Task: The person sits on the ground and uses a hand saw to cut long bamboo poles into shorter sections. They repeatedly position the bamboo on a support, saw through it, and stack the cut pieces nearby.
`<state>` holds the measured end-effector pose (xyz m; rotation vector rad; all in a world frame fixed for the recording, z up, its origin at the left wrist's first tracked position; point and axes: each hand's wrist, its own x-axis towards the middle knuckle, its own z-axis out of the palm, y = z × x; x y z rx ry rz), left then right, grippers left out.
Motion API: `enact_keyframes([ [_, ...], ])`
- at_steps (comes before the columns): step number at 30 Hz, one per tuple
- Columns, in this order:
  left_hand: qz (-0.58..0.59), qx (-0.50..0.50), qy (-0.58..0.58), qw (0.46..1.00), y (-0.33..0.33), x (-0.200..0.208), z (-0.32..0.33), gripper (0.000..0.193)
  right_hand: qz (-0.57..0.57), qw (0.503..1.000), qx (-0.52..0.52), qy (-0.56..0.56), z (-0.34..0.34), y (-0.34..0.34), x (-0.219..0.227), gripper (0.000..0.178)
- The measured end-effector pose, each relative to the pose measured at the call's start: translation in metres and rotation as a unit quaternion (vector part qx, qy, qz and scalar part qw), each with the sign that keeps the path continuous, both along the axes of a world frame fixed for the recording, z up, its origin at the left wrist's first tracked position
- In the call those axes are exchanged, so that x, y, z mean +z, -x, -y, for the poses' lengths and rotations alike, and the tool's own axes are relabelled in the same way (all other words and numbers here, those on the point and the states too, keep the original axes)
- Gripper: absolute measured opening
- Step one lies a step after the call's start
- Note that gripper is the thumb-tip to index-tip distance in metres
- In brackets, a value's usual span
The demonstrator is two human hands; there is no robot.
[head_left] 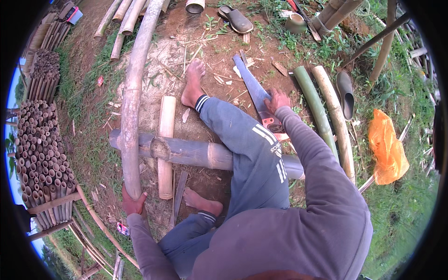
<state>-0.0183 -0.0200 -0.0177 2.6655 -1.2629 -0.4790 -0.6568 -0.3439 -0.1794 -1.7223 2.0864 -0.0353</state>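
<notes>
outdoors, dirt (273, 46) and grass (401, 233); bamboo (42, 154) stacked left. the long greyish pole (133, 88) crosses a log (190, 152), my left hand (134, 202) clasping its near end. my right hand (278, 100), half-curled, touches the saw (253, 86); whether it grips, i can't tell.

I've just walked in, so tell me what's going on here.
A person has the left hand around the near end of a long bamboo pole, which crosses over a greyish bamboo log. The right hand is on or right beside a handsaw; whether it grips is unclear. One leg crosses the log.
</notes>
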Motion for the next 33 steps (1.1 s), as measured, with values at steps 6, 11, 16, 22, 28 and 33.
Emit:
enact_keyframes([
  [6,0.032,0.000,-0.003,0.999,-0.007,-0.013,0.024,0.112,-0.040,0.997,-0.028,0.053,0.055,0.024,-0.011,0.057],
  [11,-0.047,-0.007,0.077,0.996,0.000,-0.016,0.022,0.108,-0.047,0.993,0.014,0.110,0.074,-0.013,-0.034,0.050],
  [16,-0.021,0.020,0.050,0.998,0.013,0.001,0.032,0.100,0.005,0.984,0.051,0.173,0.121,-0.049,-0.051,0.053],
  [22,0.001,0.005,0.022,1.000,0.010,0.005,0.035,0.098,-0.006,0.975,0.006,0.222,0.262,-0.040,-0.069,0.070],
  [28,-0.002,0.003,0.010,1.000,-0.001,-0.003,0.031,0.102,-0.031,0.948,-0.042,0.313,0.431,0.040,-0.074,0.105],
  [33,-0.012,0.033,-0.016,0.999,0.018,0.013,0.035,0.103,0.217,0.927,-0.204,0.227,0.441,-0.006,-0.085,0.101],
])
